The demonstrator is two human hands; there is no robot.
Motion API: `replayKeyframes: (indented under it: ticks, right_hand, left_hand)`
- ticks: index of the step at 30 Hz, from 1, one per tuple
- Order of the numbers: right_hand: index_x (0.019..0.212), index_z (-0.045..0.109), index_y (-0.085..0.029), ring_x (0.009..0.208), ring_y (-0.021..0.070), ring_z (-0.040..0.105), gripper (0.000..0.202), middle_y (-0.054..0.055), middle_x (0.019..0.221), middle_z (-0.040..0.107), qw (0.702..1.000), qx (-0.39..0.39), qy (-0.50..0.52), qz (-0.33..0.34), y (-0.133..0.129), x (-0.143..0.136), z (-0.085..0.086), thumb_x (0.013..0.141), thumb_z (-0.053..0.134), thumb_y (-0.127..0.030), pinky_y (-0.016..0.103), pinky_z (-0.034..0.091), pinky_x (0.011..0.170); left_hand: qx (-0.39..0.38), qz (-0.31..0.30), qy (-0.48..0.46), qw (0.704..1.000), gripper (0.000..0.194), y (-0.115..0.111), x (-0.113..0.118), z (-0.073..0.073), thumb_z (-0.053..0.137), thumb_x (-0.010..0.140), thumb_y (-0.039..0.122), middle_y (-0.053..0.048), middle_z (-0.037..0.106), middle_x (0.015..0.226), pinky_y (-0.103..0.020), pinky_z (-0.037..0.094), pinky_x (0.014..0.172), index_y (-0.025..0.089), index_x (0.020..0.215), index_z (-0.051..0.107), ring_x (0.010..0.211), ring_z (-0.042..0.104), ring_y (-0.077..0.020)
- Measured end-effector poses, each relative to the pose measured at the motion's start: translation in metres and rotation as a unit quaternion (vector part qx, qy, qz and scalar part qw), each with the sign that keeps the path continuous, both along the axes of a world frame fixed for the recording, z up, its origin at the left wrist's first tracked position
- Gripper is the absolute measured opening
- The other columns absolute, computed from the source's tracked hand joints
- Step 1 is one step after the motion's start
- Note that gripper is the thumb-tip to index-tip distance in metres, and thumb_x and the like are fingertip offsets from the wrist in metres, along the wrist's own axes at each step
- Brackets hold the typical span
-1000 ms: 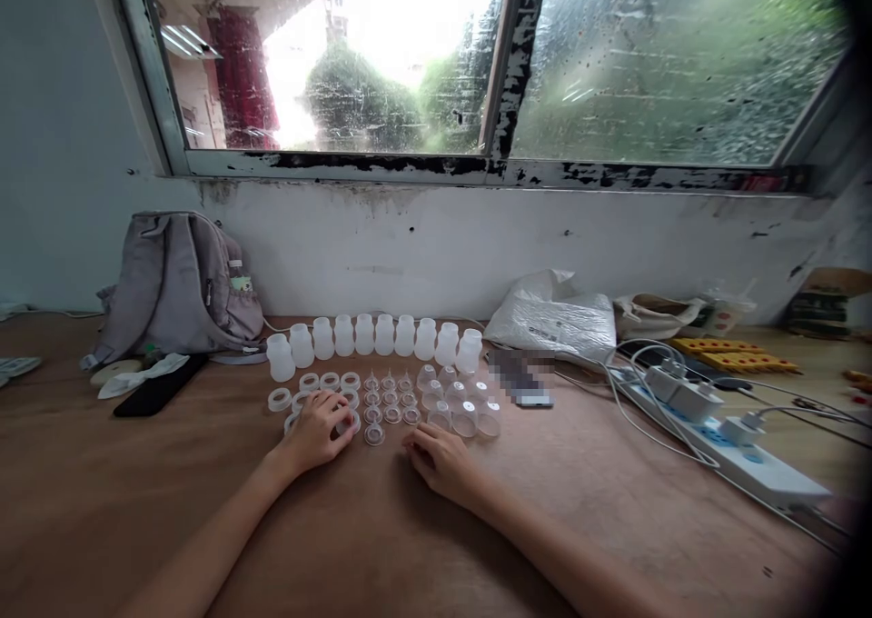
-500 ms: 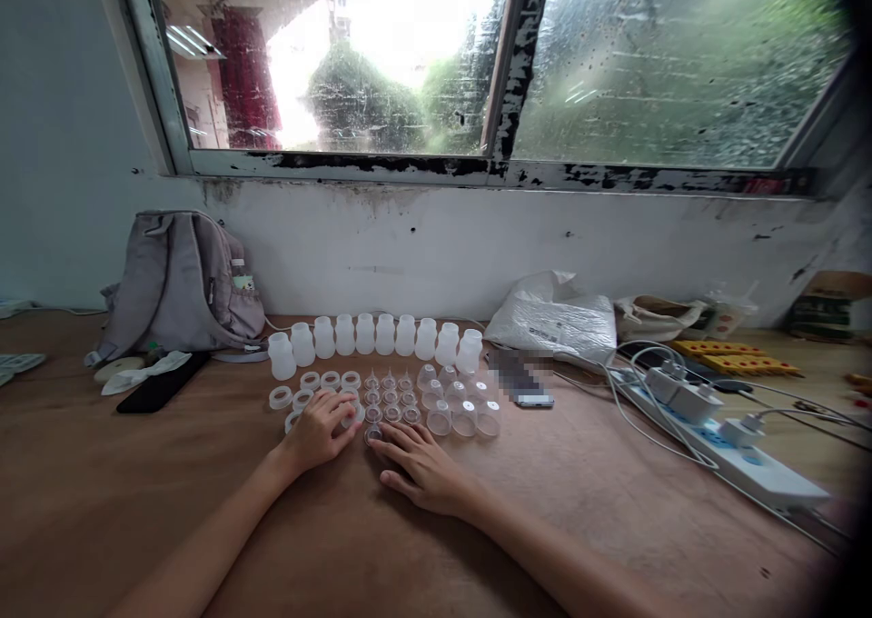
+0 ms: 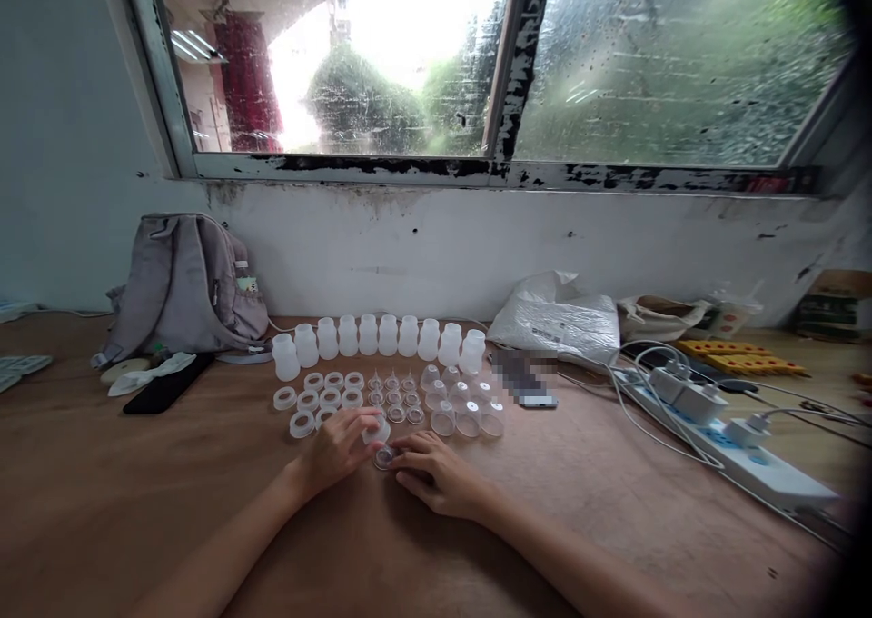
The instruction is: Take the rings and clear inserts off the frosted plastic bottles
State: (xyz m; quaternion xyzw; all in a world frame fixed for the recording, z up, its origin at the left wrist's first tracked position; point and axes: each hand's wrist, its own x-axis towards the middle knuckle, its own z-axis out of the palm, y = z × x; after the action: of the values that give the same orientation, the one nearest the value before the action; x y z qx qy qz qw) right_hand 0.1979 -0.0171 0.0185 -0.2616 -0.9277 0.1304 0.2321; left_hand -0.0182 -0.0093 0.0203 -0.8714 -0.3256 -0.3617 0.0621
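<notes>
My left hand (image 3: 341, 445) grips a translucent screw ring (image 3: 377, 433) between thumb and fingers, just over the tabletop. Right below that ring is a clear silicone bottle nipple (image 3: 383, 458), and the fingertips of my right hand (image 3: 436, 473) are closed on its edge. More screw rings (image 3: 302, 424) lie in rows left of my left hand. Beyond my hands, several clear nipples (image 3: 391, 398) stand tip up in a small grid. To their right are clear dome caps (image 3: 467, 421), and a row of frosted baby bottles (image 3: 368, 335) stands behind everything.
At the back left sit a grey backpack (image 3: 183, 282) and a black phone (image 3: 167, 384). Rightward lie another phone (image 3: 538, 401), a silver plastic bag (image 3: 559, 318), and a white power strip (image 3: 763, 473) with trailing cables. A wall with a window closes off the back.
My left hand has picked a screw ring from the group and carried it right. My right hand has drawn one nipple toward me, out of its column.
</notes>
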Motion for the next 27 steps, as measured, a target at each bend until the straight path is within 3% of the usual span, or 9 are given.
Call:
replayKeyframes:
  ticks: [4,8,13,27]
  right_hand:
    - [0.088,0.059,-0.02,0.084,0.0162,0.051,0.018,0.006,0.09,0.058,0.999,0.019,0.031,-0.032,0.002,0.0,-0.003,0.08,0.043,-0.019,0.03,0.037,0.078]
    - [0.069,0.054,-0.018,0.069,0.0147,0.05,0.013,0.003,0.07,0.055,0.992,0.032,0.054,-0.113,0.006,0.001,-0.011,0.075,0.044,-0.014,0.028,0.037,0.069]
    - [0.064,0.051,-0.018,0.066,0.0141,0.049,0.013,0.003,0.067,0.053,0.986,0.03,0.063,-0.154,0.009,0.001,-0.016,0.072,0.044,-0.011,0.026,0.037,0.065]
    - [0.066,0.052,-0.017,0.067,0.0134,0.049,0.014,0.003,0.068,0.054,0.988,0.034,0.049,-0.139,0.01,-0.001,-0.016,0.075,0.043,-0.013,0.025,0.036,0.064]
  left_hand:
    - [-0.012,-0.022,0.01,1.0,0.019,-0.003,0.01,-0.002,0.048,0.081,0.032,-0.006,0.059,0.104,-0.029,0.045,0.084,0.019,0.095,0.047,0.098,0.054,-0.0153]
    - [-0.038,-0.028,0.015,0.999,0.03,-0.002,0.011,-0.005,0.051,0.078,0.039,-0.005,0.06,0.099,-0.029,0.045,0.083,0.02,0.1,0.046,0.094,0.055,-0.0156]
    - [-0.056,-0.025,0.042,0.997,0.04,0.001,0.012,-0.01,0.056,0.07,0.047,-0.003,0.06,0.09,-0.031,0.044,0.08,0.019,0.099,0.049,0.087,0.055,-0.0175]
    - [-0.098,-0.018,0.065,0.993,0.043,0.002,0.013,-0.011,0.057,0.068,0.051,-0.004,0.059,0.09,-0.033,0.039,0.081,0.018,0.096,0.05,0.087,0.052,-0.0184]
